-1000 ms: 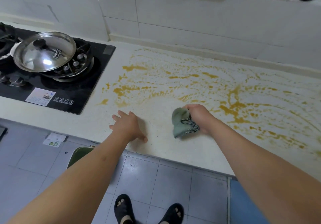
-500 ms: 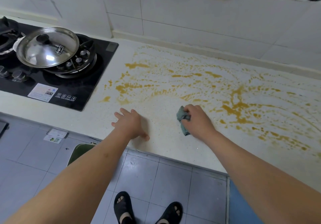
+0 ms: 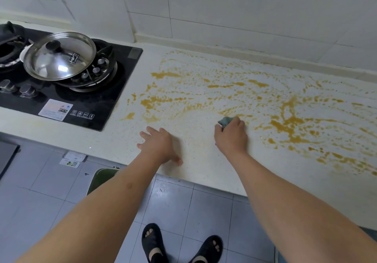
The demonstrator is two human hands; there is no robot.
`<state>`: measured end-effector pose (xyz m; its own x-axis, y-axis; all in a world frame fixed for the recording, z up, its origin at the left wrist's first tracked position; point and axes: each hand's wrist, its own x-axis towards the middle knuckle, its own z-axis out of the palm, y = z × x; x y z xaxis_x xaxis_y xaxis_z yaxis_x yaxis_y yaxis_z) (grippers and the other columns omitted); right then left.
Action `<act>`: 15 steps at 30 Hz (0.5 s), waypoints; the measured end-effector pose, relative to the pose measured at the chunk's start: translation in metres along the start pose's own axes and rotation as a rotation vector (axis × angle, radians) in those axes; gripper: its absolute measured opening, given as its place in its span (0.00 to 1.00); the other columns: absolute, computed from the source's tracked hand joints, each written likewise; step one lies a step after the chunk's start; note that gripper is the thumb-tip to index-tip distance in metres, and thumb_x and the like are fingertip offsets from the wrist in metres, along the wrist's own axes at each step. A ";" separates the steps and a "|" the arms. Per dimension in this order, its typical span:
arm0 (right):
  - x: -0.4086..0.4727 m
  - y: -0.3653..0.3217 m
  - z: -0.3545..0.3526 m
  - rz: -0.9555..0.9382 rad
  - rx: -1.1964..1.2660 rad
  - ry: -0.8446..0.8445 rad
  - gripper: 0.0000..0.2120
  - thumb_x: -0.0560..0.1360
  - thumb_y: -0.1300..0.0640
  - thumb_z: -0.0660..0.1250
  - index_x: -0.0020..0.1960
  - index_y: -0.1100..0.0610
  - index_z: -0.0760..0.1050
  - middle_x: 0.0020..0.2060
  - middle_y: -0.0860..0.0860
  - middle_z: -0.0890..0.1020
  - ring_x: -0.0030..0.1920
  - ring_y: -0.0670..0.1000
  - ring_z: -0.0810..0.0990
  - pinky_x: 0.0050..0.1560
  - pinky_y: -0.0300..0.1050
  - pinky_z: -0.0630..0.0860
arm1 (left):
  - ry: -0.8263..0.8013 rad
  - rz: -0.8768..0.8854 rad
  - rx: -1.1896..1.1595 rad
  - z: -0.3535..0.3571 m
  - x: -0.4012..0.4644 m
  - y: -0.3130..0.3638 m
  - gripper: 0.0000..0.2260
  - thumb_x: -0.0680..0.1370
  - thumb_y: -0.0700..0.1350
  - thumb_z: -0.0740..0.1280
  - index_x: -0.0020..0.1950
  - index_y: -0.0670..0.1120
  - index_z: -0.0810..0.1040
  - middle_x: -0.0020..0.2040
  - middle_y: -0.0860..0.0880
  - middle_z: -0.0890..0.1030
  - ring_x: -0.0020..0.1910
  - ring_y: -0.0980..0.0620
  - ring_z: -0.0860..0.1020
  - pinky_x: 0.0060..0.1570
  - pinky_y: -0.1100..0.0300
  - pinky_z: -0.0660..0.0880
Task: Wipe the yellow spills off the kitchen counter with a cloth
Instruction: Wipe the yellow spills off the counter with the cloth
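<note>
Yellow spills streak the white speckled counter from beside the stove to the right edge of view. My right hand presses a grey-green cloth onto the counter at the near edge of the streaks; only a corner of the cloth shows past my fingers. My left hand rests flat on the counter with its fingers spread, left of the cloth, holding nothing.
A black gas hob lies at the left, with a steel lid on the nearer burner. White wall tiles back the counter. Below are a grey tiled floor, a green bin and my sandalled feet.
My right hand has turned the cloth under its palm and slid it away from me to the edge of the yellow streaks. My left hand has stayed put.
</note>
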<state>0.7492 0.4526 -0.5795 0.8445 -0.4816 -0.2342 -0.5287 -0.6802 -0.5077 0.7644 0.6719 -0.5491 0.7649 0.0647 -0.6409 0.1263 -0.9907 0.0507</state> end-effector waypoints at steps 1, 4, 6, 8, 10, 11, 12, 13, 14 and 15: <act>-0.004 -0.010 0.006 -0.012 0.005 -0.017 0.25 0.81 0.49 0.63 0.73 0.63 0.65 0.67 0.59 0.71 0.63 0.61 0.77 0.57 0.54 0.77 | 0.000 0.001 0.000 0.000 0.000 0.000 0.65 0.59 0.64 0.84 0.81 0.38 0.52 0.81 0.30 0.45 0.79 0.25 0.47 0.71 0.25 0.60; -0.024 -0.046 0.031 -0.192 -0.052 -0.135 0.22 0.81 0.55 0.61 0.74 0.59 0.68 0.68 0.59 0.71 0.64 0.61 0.75 0.58 0.50 0.74 | 0.013 0.012 -0.010 0.002 0.001 -0.001 0.64 0.59 0.63 0.84 0.80 0.37 0.53 0.81 0.30 0.46 0.79 0.24 0.47 0.70 0.25 0.60; -0.044 -0.065 0.048 -0.360 -0.046 -0.238 0.21 0.80 0.57 0.61 0.73 0.55 0.71 0.65 0.57 0.73 0.62 0.60 0.76 0.56 0.49 0.75 | 0.023 0.016 -0.020 0.002 0.001 -0.003 0.61 0.61 0.63 0.83 0.80 0.38 0.53 0.81 0.29 0.46 0.79 0.25 0.47 0.71 0.26 0.60; -0.060 -0.067 0.057 -0.457 -0.029 -0.359 0.25 0.79 0.59 0.61 0.76 0.52 0.71 0.66 0.54 0.74 0.62 0.57 0.76 0.58 0.47 0.76 | 0.036 0.021 -0.041 0.004 0.001 -0.003 0.56 0.68 0.60 0.80 0.82 0.39 0.51 0.81 0.29 0.45 0.79 0.25 0.46 0.71 0.26 0.59; -0.065 -0.052 0.050 -0.491 -0.028 -0.378 0.28 0.80 0.60 0.63 0.79 0.51 0.68 0.66 0.52 0.73 0.63 0.55 0.75 0.58 0.44 0.73 | 0.035 0.023 -0.037 0.005 0.001 -0.003 0.56 0.67 0.61 0.80 0.82 0.39 0.51 0.81 0.30 0.45 0.79 0.26 0.46 0.72 0.26 0.59; -0.062 -0.041 0.044 -0.498 -0.044 -0.345 0.27 0.80 0.60 0.64 0.79 0.51 0.68 0.65 0.52 0.73 0.62 0.54 0.75 0.56 0.42 0.71 | 0.029 0.020 -0.018 0.004 0.000 -0.003 0.59 0.64 0.63 0.81 0.81 0.39 0.52 0.81 0.30 0.46 0.79 0.26 0.47 0.71 0.27 0.60; -0.057 -0.028 0.036 -0.482 -0.073 -0.295 0.27 0.80 0.59 0.65 0.78 0.51 0.69 0.64 0.52 0.74 0.60 0.54 0.76 0.52 0.40 0.68 | 0.023 0.017 -0.003 0.003 0.000 -0.003 0.62 0.61 0.64 0.83 0.81 0.40 0.52 0.81 0.31 0.46 0.79 0.26 0.47 0.71 0.27 0.60; -0.051 -0.015 0.027 -0.449 -0.097 -0.237 0.25 0.81 0.59 0.65 0.77 0.51 0.71 0.61 0.51 0.74 0.58 0.53 0.76 0.49 0.40 0.66 | 0.015 0.019 0.004 0.002 -0.001 -0.003 0.63 0.59 0.65 0.83 0.81 0.39 0.53 0.81 0.31 0.46 0.79 0.26 0.48 0.71 0.27 0.60; -0.044 0.001 0.018 -0.397 -0.099 -0.191 0.23 0.81 0.59 0.65 0.76 0.50 0.73 0.58 0.50 0.73 0.54 0.53 0.76 0.48 0.40 0.66 | 0.008 0.018 0.005 0.002 -0.001 -0.003 0.63 0.59 0.65 0.83 0.81 0.39 0.53 0.81 0.31 0.46 0.79 0.26 0.47 0.71 0.27 0.60; -0.038 0.014 0.006 -0.342 -0.090 -0.139 0.20 0.81 0.58 0.65 0.72 0.50 0.76 0.55 0.49 0.73 0.51 0.53 0.77 0.46 0.41 0.67 | 0.000 0.022 0.011 0.001 -0.002 -0.004 0.63 0.60 0.65 0.83 0.81 0.40 0.52 0.81 0.31 0.45 0.79 0.26 0.47 0.71 0.27 0.60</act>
<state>0.7101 0.4652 -0.5829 0.9739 -0.1428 -0.1767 -0.2139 -0.8378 -0.5023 0.7623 0.6754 -0.5488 0.7673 0.0426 -0.6398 0.1021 -0.9932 0.0564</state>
